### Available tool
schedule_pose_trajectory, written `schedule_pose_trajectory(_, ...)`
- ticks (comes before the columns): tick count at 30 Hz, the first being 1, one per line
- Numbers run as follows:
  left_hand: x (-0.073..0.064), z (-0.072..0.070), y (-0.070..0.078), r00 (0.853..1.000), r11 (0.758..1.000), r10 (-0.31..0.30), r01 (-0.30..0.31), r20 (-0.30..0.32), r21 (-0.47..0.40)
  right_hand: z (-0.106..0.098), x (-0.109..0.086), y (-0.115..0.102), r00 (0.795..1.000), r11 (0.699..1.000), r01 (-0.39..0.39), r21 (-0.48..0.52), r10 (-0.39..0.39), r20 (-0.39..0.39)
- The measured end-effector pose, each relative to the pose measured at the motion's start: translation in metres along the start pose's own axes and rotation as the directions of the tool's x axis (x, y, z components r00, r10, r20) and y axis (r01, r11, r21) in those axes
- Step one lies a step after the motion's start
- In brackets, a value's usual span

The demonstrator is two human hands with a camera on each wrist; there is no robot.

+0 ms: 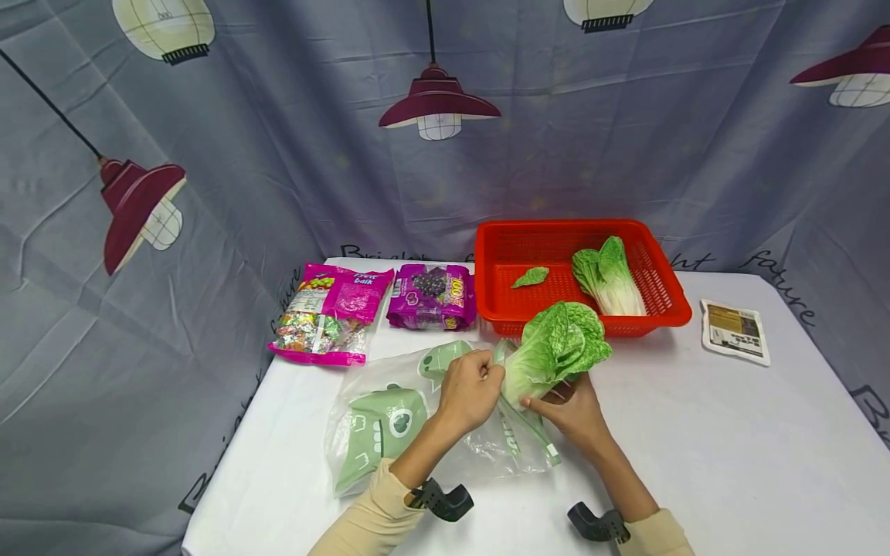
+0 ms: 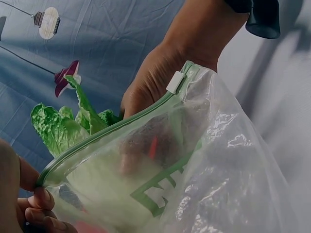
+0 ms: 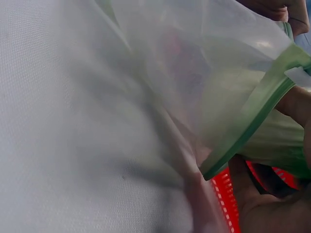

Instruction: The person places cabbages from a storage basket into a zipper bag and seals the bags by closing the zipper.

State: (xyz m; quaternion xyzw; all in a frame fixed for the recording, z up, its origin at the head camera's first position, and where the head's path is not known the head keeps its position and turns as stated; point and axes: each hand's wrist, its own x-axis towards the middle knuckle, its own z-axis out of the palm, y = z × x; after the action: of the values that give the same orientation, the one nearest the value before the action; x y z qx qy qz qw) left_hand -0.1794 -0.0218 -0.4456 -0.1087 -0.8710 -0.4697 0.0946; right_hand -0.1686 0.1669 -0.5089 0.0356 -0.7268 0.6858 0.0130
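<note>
A clear zip bag with a green cartoon print lies across the front of the table. My left hand pinches the green-edged rim of its mouth. A small head of Chinese cabbage, leafy end toward the basket, is gripped near its pale base by my right hand. In the left wrist view, the cabbage base and right fingertips show through the clear plastic, inside the mouth, while the leaves stick out above the rim. The white zip slider sits at the rim's end beside the right hand.
Behind the hands stands a red basket holding another Chinese cabbage and a loose leaf. A pink candy bag and a purple packet lie at back left. A flat white-edged pack is at right.
</note>
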Motion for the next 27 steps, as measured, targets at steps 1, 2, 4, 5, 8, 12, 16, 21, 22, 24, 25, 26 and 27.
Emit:
schedule_pose_trajectory(1,-0.0001,0.0001,0.0003,1.000,1.000,0.003,-0.003,-0.001,0.000,0.0003,-0.0002,0.0003,1.000,1.000,0.003,0.003,-0.003,0.008)
schedule_pose_trajectory(2,0.0000,0.0002,0.0004,1.000,1.000,0.008,-0.008,-0.004,0.001,0.0006,-0.0003,0.0006,1.000,1.000,0.010,0.007,-0.010,0.015)
schedule_pose_trajectory(4,0.0003,0.0003,0.0004,1.000,1.000,0.015,-0.015,-0.008,0.001,0.0008,-0.0002,0.0016,0.999,1.000,0.023,0.015,-0.023,0.029)
schedule_pose_trajectory(5,0.0005,0.0004,0.0005,1.000,1.000,0.018,-0.018,-0.009,0.001,0.0010,-0.0003,0.0020,0.999,0.999,0.030,0.017,-0.030,0.036)
schedule_pose_trajectory(8,0.0007,0.0004,0.0009,1.000,1.000,0.020,-0.020,-0.009,-0.006,0.0010,-0.0004,0.0035,0.997,0.998,0.062,0.014,-0.063,0.043)
schedule_pose_trajectory(12,0.0005,-0.0002,0.0020,1.000,1.000,0.017,-0.017,-0.008,-0.012,0.0008,-0.0015,0.0056,0.995,0.995,0.095,-0.011,-0.094,0.037)
schedule_pose_trajectory(16,0.0004,0.0000,0.0026,1.000,1.000,0.026,-0.027,-0.014,-0.014,0.0001,-0.0027,0.0058,0.997,0.996,0.083,-0.036,-0.083,0.000)
schedule_pose_trajectory(21,-0.0001,0.0009,0.0023,0.999,0.999,0.038,-0.038,-0.023,-0.038,0.0003,-0.0039,0.0022,0.996,0.992,-0.007,-0.125,-0.004,-0.091)
schedule_pose_trajectory(22,-0.0001,0.0010,0.0024,0.999,0.998,0.040,-0.041,-0.027,-0.044,0.0003,-0.0037,0.0016,0.994,0.987,-0.024,-0.156,0.006,-0.113)
schedule_pose_trajectory(24,-0.0001,0.0010,0.0025,0.998,0.997,0.047,-0.049,-0.035,-0.055,0.0000,-0.0033,0.0009,0.988,0.975,-0.053,-0.216,0.020,-0.153)
schedule_pose_trajectory(25,0.0000,0.0008,0.0025,0.998,0.997,0.051,-0.053,-0.041,-0.059,-0.0003,-0.0029,0.0008,0.985,0.967,-0.066,-0.244,0.024,-0.170)
schedule_pose_trajectory(26,0.0000,0.0006,0.0023,0.997,0.996,0.054,-0.057,-0.047,-0.065,-0.0004,-0.0024,0.0008,0.983,0.961,-0.078,-0.266,0.029,-0.182)
schedule_pose_trajectory(27,0.0001,0.0004,0.0021,0.997,0.996,0.058,-0.062,-0.054,-0.071,-0.0006,-0.0019,0.0013,0.981,0.957,-0.085,-0.278,0.032,-0.191)
